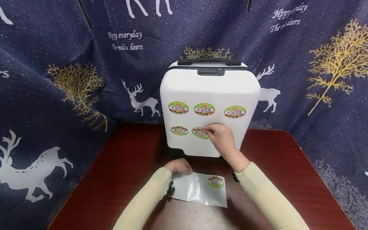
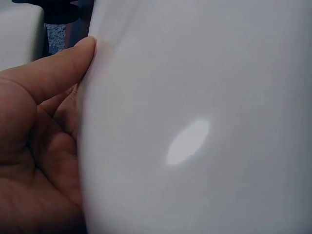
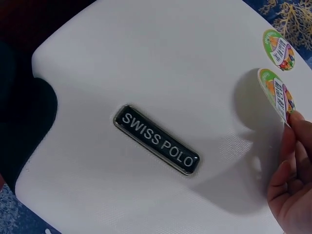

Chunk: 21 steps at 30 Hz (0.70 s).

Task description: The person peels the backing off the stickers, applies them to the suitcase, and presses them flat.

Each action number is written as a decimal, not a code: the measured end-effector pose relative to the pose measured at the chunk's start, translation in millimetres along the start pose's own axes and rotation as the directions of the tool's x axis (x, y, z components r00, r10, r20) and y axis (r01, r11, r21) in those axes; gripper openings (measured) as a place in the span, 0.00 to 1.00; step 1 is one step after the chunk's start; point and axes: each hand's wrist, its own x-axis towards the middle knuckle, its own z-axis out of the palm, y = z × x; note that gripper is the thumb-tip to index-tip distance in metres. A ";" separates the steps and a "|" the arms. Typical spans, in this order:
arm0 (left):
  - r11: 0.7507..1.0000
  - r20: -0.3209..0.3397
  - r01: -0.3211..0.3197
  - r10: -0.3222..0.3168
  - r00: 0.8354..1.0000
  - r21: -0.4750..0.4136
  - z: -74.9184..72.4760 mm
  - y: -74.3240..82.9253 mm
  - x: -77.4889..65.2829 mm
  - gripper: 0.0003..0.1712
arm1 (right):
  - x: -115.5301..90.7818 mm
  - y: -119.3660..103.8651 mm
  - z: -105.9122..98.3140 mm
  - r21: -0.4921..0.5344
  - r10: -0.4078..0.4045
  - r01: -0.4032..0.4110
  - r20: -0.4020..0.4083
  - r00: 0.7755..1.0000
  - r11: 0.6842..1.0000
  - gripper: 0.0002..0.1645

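Note:
My right hand (image 1: pixel 220 136) pinches the edge of an oval fruit sticker (image 1: pixel 199 133), green with a white lettered band. In the right wrist view that sticker (image 3: pixel 276 93) stands tilted off the suitcase front and throws a shadow on it. Behind it stands the white suitcase (image 1: pixel 212 86), upright, with several similar stickers on its front. My left hand (image 1: pixel 179 166) grips the upper left edge of a glossy white backing sheet (image 1: pixel 195 188). One sticker (image 1: pixel 215 182) remains on the sheet's right side. The left wrist view shows my thumb (image 2: pixel 73 68) against the sheet (image 2: pixel 204 87), its other side hidden.
The suitcase has a black handle (image 1: pixel 209 61) and a combination lock (image 1: pixel 211 71) on top, and a SWISS POLO badge (image 3: pixel 157 139) on its face. It stands on a dark red table (image 1: pixel 138 150). A blue deer-print cloth (image 1: pixel 138 64) hangs behind.

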 end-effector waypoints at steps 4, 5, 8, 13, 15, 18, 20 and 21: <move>1.000 -0.004 0.002 -0.002 1.000 -0.006 0.7 -0.6 0.5 0.11 | -0.5 0.5 2.5 -0.016 -0.014 0.014 -0.025 1.000 1.000 0.04; 1.000 -0.005 0.003 -0.003 1.000 -0.007 0.7 -0.6 0.5 0.11 | -0.6 0.7 3.0 -0.019 -0.023 0.022 -0.034 0.999 1.000 0.04; 1.000 -0.012 0.007 -0.007 1.000 -0.007 1.4 -0.7 1.0 0.10 | -1.4 2.2 4.8 -0.037 -0.051 0.048 -0.061 0.997 0.998 0.04; 1.000 -0.016 0.012 -0.013 1.000 -0.009 2.4 -0.8 2.3 0.10 | -3.0 2.9 7.4 -0.080 -0.079 0.072 -0.096 0.992 0.994 0.04; 1.000 -0.014 0.012 -0.012 1.000 -0.014 2.5 -0.9 2.5 0.10 | -3.6 2.5 8.4 -0.094 -0.083 0.073 -0.105 0.991 0.993 0.04; 1.000 -0.013 0.012 -0.012 1.000 -0.020 2.5 -0.9 2.3 0.10 | -4.3 1.6 10.2 -0.111 -0.091 0.078 -0.119 0.989 0.991 0.03; 1.000 -0.012 0.012 -0.012 1.000 -0.019 2.4 -1.0 2.3 0.10 | -4.8 1.4 12.0 -0.124 -0.101 0.084 -0.131 0.986 0.989 0.03; 1.000 -0.012 0.013 -0.014 1.000 -0.018 2.4 -1.1 2.3 0.10 | -5.0 1.4 13.0 -0.131 -0.108 0.090 -0.139 0.984 0.987 0.02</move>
